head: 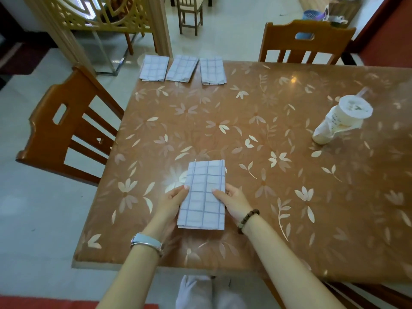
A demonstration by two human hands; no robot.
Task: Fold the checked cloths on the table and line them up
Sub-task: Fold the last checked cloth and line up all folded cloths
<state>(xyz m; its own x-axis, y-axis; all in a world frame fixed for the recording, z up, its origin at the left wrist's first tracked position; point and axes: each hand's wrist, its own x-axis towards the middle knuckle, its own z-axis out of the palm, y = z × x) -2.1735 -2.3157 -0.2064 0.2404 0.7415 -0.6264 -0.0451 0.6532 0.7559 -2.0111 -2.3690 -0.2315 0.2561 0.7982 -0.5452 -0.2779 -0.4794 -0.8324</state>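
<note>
A folded white cloth with blue checks [204, 195] lies near the front of the brown flowered table [256, 139]. My left hand [172, 202] grips its left edge, thumb on top and fingers under the cloth. My right hand [234, 200] grips its right edge the same way. Three more folded checked cloths lie side by side at the table's far left corner: a left cloth [154, 68], a middle cloth [182, 68] and a right cloth [212, 70].
A sealed drink cup in a plastic bag [341, 120] stands at the table's right. Wooden chairs stand at the left side [64, 130] and the far side [305, 43]. A carved wooden screen [95, 16] rises beyond the far left corner.
</note>
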